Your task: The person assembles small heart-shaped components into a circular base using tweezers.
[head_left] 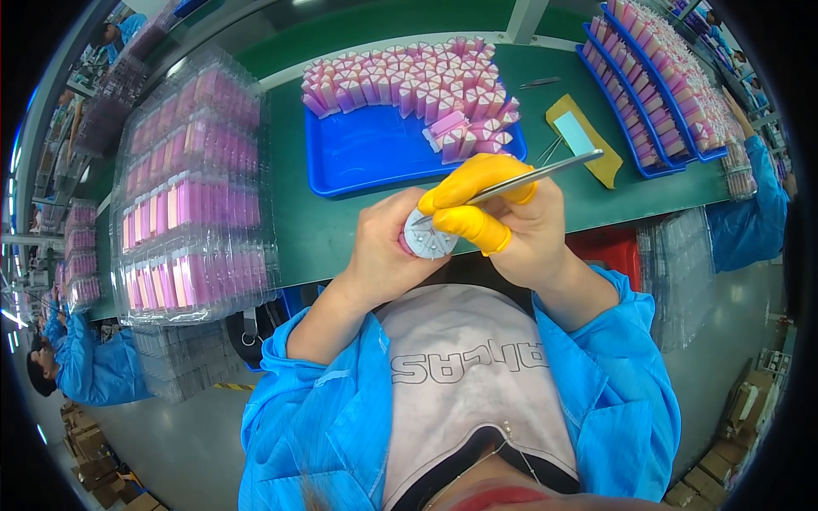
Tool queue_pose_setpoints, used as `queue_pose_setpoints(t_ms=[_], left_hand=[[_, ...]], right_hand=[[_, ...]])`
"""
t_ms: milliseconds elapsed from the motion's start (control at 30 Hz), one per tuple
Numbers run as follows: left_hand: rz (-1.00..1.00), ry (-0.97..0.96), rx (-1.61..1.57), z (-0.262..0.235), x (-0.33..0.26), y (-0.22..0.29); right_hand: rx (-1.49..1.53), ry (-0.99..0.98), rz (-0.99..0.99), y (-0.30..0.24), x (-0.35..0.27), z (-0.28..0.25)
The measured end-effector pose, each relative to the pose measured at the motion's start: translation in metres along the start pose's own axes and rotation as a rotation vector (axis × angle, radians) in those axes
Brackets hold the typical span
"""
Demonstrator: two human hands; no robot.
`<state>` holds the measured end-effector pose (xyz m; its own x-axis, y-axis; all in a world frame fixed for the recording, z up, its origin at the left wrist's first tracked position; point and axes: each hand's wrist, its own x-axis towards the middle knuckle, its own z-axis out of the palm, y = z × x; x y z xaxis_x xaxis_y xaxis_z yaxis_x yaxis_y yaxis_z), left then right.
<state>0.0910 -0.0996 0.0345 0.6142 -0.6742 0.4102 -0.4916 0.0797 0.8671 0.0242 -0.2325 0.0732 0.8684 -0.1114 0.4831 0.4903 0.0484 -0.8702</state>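
Observation:
My left hand (383, 243) is wrapped round a short pink cylinder with a pale grey, round end face (429, 238). That face is split into wedge-shaped segments with small dots and is turned up toward me. Yellow finger covers sit on the thumb and forefinger of my right hand (520, 221). Pinched between them is a pair of metal tweezers (558, 166), whose tip reaches the edge of the grey face. Whether the tip touches it I cannot tell. Just beyond my hands lies a blue tray (358, 175) with many upright pink wedge-shaped pieces (409, 85).
Stacked clear blister trays (192, 196) of pink pieces stand at the left. Several filled blue trays (635, 111) are at the far right. A yellow cloth (602, 167) with a pale blue pad (578, 134) and dark tweezers (540, 83) lie on the green table (315, 243). Co-workers sit on both sides.

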Motion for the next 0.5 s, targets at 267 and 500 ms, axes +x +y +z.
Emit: queue_pose_setpoints(t_ms=[267, 500], left_hand=[[-0.030, -0.042, -0.025, 0.003, 0.000, -0.003], [0.028, 0.011, -0.002, 0.008, 0.000, -0.008]], right_hand=[[-0.015, 0.089, 0.006, 0.000, -0.002, 0.002], [-0.440, -0.168, -0.014, -0.011, 0.003, -0.006]])
